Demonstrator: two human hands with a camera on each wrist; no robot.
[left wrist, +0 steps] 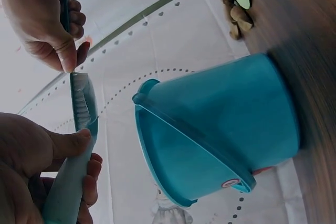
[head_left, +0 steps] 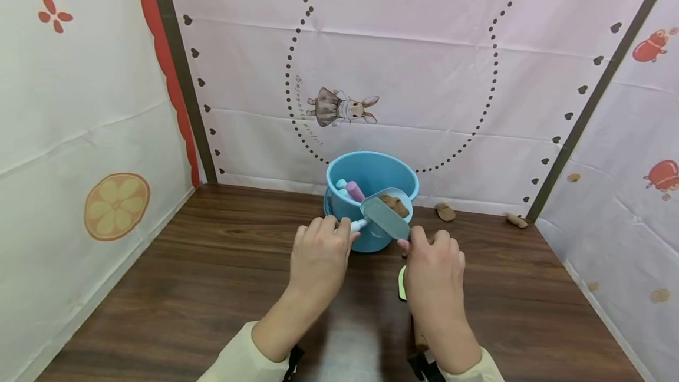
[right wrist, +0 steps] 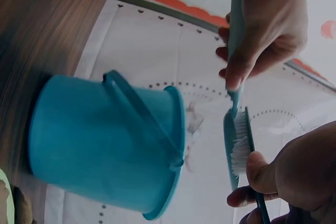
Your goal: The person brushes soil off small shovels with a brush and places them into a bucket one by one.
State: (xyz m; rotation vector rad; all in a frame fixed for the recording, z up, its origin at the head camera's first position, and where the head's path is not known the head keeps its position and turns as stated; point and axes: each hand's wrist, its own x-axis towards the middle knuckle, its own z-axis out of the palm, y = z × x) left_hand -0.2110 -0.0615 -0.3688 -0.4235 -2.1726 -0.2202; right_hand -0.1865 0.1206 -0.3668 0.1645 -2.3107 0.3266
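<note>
My left hand (head_left: 320, 255) grips the handle of a small light-blue dustpan (left wrist: 68, 184). In my right hand (head_left: 432, 267) is a small brush (right wrist: 242, 142) with white bristles and a blue-green back. The bristles lie inside the dustpan, and the two tools meet above the near rim of a blue bucket (head_left: 371, 243). Brown pieces (head_left: 395, 204), like stones or dry bits, show on the pan beside the brush. Inside the bucket are a pinkish-purple cylinder (head_left: 354, 191) and pale-blue items. The bucket stands upright, its handle (left wrist: 194, 137) hanging down at the side.
More brown pieces (head_left: 444, 212) lie right of the bucket, with another (head_left: 516, 220) by the back wall. A green-edged item (head_left: 401, 283) and a brown rod (head_left: 419, 332) are partly hidden by my right hand and arm. Printed cloth walls (head_left: 254, 152) enclose the wooden table (head_left: 239, 240).
</note>
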